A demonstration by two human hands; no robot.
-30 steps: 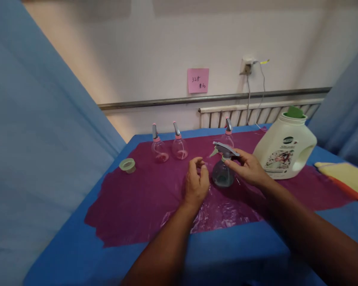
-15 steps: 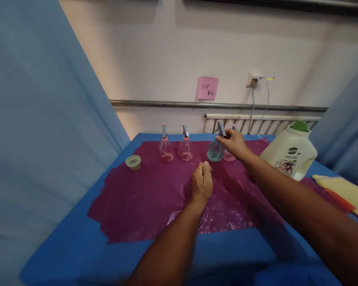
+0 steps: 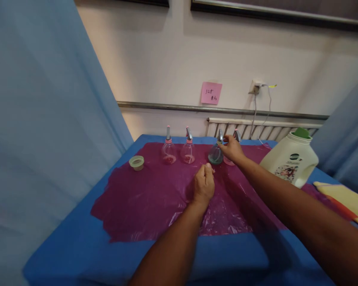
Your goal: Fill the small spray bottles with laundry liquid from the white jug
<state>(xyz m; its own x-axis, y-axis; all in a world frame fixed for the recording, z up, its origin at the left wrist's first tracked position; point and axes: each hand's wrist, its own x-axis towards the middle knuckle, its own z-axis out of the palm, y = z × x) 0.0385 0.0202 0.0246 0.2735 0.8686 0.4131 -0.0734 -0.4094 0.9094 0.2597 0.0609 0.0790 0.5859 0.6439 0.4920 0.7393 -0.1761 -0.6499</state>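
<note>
Right hand (image 3: 232, 149) outstretched, left hand (image 3: 204, 184) curled closed.

Pink note (image 3: 211, 93) with handwriting on pale wall (image 3: 155, 59). Socket (image 3: 251, 88) to its right, cord (image 3: 254, 113) hanging. Metal rail (image 3: 167, 106) below note. Blue curtain (image 3: 41, 119) at left. Yellow-and-red item (image 3: 346, 196) at right edge, perhaps folded cloth.

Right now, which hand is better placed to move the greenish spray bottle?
Probably the right hand: it is at the neck of the greenish spray bottle, while the left hand is curled up nearer the camera.
</note>
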